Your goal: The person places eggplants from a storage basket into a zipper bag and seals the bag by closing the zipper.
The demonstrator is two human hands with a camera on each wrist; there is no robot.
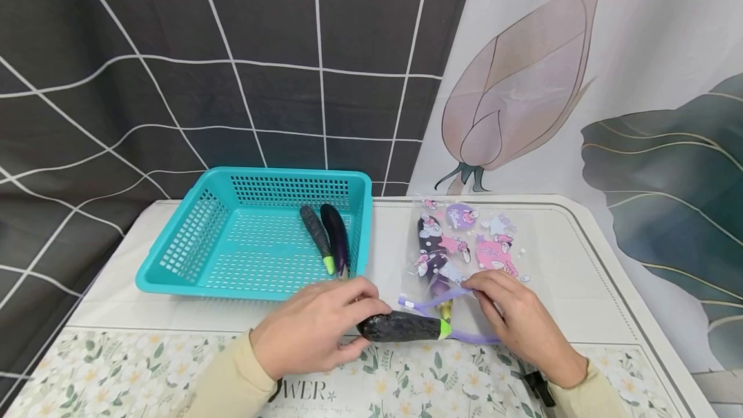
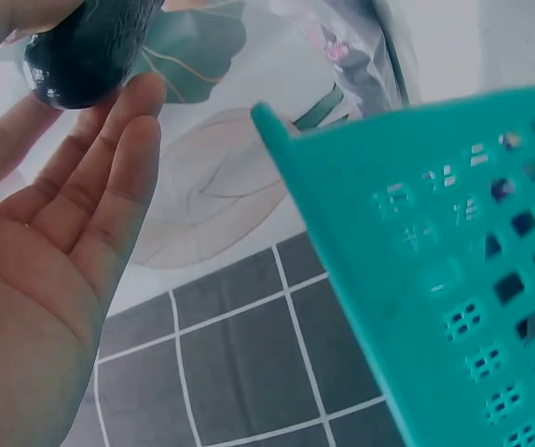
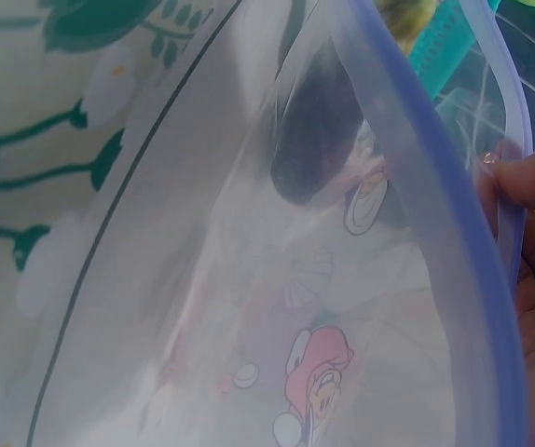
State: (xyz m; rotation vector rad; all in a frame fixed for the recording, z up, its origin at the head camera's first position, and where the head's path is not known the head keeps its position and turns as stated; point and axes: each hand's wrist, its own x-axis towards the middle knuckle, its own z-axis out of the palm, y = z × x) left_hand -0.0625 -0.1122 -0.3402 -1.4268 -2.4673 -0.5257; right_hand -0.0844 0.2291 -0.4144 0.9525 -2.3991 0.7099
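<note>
My left hand (image 1: 316,324) grips the blunt end of a dark eggplant (image 1: 397,328) whose bright green end points right, at the mouth of a clear zip bag (image 1: 493,253) with cartoon prints. In the left wrist view, its rounded dark end (image 2: 81,56) rests against the fingertips of the left hand (image 2: 53,242). The bag lies flat with another eggplant (image 1: 431,244) inside. My right hand (image 1: 519,315) pinches the purple zip edge, holding the mouth parted. The right wrist view shows thumb and fingers on the purple strip (image 3: 477,251).
A turquoise perforated basket (image 1: 197,289) stands at the left, holding a rough dark vegetable (image 1: 316,234) with a green end and a glossy eggplant (image 1: 336,237). A flower-patterned mat (image 1: 116,366) covers the table's near side. Curtains (image 1: 261,102) hang behind.
</note>
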